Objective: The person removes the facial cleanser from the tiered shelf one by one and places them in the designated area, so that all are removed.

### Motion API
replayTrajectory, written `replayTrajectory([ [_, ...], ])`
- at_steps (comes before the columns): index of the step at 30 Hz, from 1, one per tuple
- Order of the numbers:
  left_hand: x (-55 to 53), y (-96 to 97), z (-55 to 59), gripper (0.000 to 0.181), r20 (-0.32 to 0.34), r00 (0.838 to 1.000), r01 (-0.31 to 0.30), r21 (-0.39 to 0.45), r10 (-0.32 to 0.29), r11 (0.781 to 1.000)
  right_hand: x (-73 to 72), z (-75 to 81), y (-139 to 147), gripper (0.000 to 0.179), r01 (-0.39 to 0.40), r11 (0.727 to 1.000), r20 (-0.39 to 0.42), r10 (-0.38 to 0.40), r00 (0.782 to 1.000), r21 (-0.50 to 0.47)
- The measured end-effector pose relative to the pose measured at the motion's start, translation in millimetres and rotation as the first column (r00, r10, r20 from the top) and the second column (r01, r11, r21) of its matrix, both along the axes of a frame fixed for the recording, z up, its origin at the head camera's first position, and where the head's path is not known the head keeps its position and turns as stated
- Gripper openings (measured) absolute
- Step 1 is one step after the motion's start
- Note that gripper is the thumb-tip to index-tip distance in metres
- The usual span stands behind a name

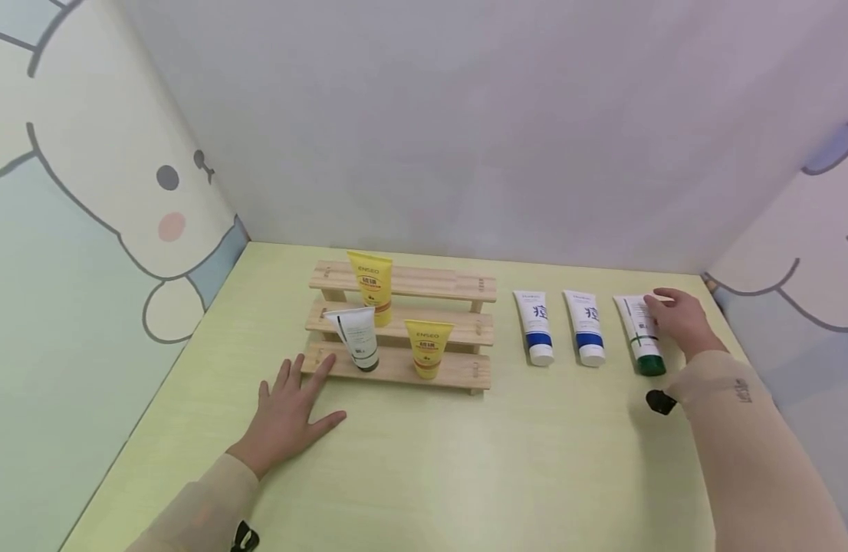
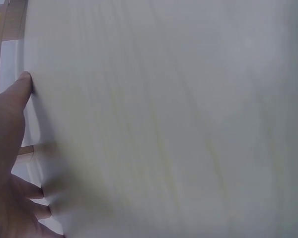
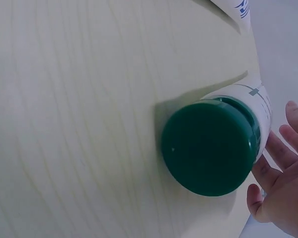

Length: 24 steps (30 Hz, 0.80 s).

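My right hand (image 1: 679, 320) is at the right side of a white tube with a green cap (image 1: 640, 336), which lies on the table. In the right wrist view its fingers (image 3: 283, 151) reach along the tube's side, behind the large round green cap (image 3: 208, 148), and are not closed around it. My left hand (image 1: 284, 418) is spread on the table at the front left corner of a three-step wooden rack (image 1: 396, 369), fingertips at its lowest step. In the left wrist view the left thumb (image 2: 17, 94) is stretched out against the tabletop.
On the rack stand a yellow tube (image 1: 374, 284) at the back, a white tube with a dark cap (image 1: 357, 337) and another yellow tube (image 1: 428, 349). Two white tubes with blue bands (image 1: 534, 326) (image 1: 585, 326) lie right of the rack. Walls enclose the table (image 1: 424, 468).
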<state>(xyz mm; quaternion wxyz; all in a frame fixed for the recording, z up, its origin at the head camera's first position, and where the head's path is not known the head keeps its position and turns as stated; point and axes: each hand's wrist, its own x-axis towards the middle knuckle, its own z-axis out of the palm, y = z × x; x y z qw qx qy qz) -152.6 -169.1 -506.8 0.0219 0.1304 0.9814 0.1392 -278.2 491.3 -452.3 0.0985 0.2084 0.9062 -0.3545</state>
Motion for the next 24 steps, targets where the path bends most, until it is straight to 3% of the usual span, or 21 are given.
replayTrajectory([
  [9,0.1,-0.4,-0.4,0.09,0.0,1.0,0.001,0.01,-0.001,1.0,15.5,18.8,8.0,0.085,-0.049,0.997,-0.056,0.046,0.997,-0.055],
  [13,-0.4,0.5,-0.8,0.091,-0.003,1.0,0.004,0.016,-0.004,1.0,19.8,36.6,4.3,0.088,-0.014,0.992,-0.126,-0.002,0.992,-0.125],
  [16,-0.5,0.2,-1.3,0.091,-0.007,1.0,0.008,0.023,-0.008,1.0,21.8,51.1,-7.5,0.085,0.008,0.979,-0.209,-0.052,0.977,-0.202],
  [20,-0.3,-1.4,-2.2,0.091,-0.014,1.0,0.013,0.027,-0.012,1.0,24.8,68.4,-31.3,0.074,-0.02,0.941,-0.35,-0.106,0.931,-0.338],
  [24,0.3,-2.8,-1.7,0.091,-0.024,1.0,0.013,0.032,-0.012,0.999,28.8,83.3,-60.1,0.064,-0.112,0.879,-0.503,-0.158,0.85,-0.464],
])
